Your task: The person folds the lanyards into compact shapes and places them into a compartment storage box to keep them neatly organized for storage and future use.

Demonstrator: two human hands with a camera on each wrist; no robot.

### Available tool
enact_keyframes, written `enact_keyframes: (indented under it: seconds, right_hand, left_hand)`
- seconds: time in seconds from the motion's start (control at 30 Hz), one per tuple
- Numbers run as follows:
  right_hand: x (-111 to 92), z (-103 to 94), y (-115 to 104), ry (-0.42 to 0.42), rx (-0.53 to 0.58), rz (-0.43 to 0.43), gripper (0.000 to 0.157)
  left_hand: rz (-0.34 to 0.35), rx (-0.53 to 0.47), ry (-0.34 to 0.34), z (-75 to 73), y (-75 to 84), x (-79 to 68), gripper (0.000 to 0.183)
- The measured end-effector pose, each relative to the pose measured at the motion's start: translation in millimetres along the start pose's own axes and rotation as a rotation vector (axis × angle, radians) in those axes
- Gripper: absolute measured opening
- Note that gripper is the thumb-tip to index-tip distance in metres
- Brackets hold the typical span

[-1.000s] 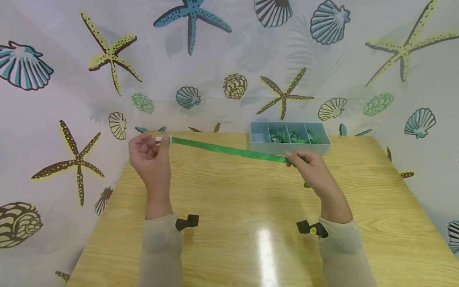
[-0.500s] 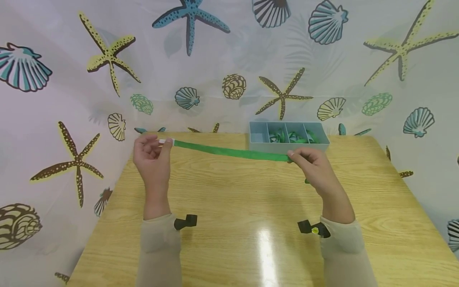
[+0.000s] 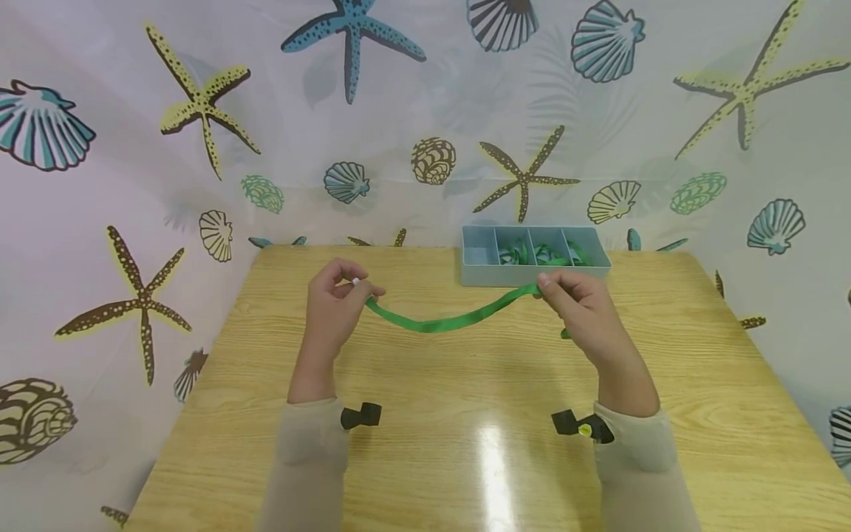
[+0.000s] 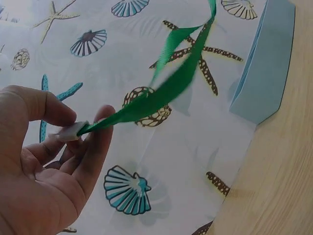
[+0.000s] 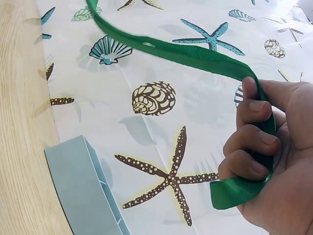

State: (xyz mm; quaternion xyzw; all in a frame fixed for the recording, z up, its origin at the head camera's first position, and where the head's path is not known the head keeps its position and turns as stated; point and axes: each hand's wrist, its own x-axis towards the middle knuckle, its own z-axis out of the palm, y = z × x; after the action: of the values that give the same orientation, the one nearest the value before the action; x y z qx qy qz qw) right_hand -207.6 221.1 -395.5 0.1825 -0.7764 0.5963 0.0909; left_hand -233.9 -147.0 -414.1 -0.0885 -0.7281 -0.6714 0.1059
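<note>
A green ribbon (image 3: 439, 325) hangs in a sagging curve between both hands above the table. My left hand (image 3: 335, 303) pinches its white end piece (image 4: 73, 130) between thumb and fingers, as the left wrist view shows. Opposite, my right hand (image 3: 585, 314) grips the ribbon with curled fingers and thumb. In the right wrist view the ribbon (image 5: 186, 54) runs through that palm, and a short tail (image 5: 232, 192) sticks out below the little finger.
Behind the right hand, a light blue divided box (image 3: 532, 275) stands at the table's back edge. Green ribbons (image 3: 548, 255) lie in several of its compartments. A curtain (image 3: 399, 111) printed with shells and starfish hangs behind the wooden table (image 3: 425, 428).
The left hand has moved right, toward the right hand. The ribbon, earlier stretched nearly straight, now sags between them. The right hand has hardly moved.
</note>
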Motion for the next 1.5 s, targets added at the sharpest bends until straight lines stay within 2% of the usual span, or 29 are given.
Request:
enact_keyframes:
  seconds: [0.07,0.23,0.37,0.47,0.57,0.67,0.8,0.93,1.1,1.2,1.5]
  right_hand:
    - [0,2.1,0,-0.009,0.032,-0.019,0.026]
    - [0,7.2,-2,-0.034,0.072,-0.055,0.025]
    - [-2,9.5,-6,-0.07,0.072,-0.084,0.024]
    - [-4,12.8,-12,-0.082,0.096,-0.126,0.025]
    - [-5,17.7,-21,-0.084,0.135,-0.174,0.029]
    - [-5,22.3,-25,-0.098,0.165,-0.208,0.031]
    - [-6,27.0,-25,-0.133,0.188,-0.237,0.028]
    - [-8,29.2,-26,-0.125,0.158,-0.25,0.026]
    - [-8,29.7,-29,-0.098,0.139,-0.254,0.032]
    - [-8,29.5,-29,-0.082,0.137,-0.254,0.033]
    - [-8,28.0,-29,-0.015,0.13,-0.203,0.024]
  left_hand:
    - [-0.005,0.006,-0.072,9.0,-0.2,-0.7,0.012]
    - [0.009,0.106,-0.25,30.9,-1.1,-5.0,0.025]
    - [0.038,0.14,-0.387,47.3,1.3,-11.0,0.024]
    - [0.077,0.129,-0.487,60.3,6.3,-16.3,0.028]
    - [0.113,0.113,-0.596,74.9,11.3,-21.5,0.041]
    - [0.109,0.089,-0.704,89.1,13.9,-27.0,0.049]
    - [0.088,0.048,-0.789,103.9,12.5,-33.1,0.048]
    - [0.126,0.042,-0.804,110.9,10.0,-36.4,0.042]
    - [0.161,0.06,-0.748,110.9,6.6,-36.6,0.022]
    - [0.155,0.056,-0.708,109.2,5.2,-35.5,0.013]
    - [0.111,0.047,-0.609,96.9,9.0,-30.7,0.017]
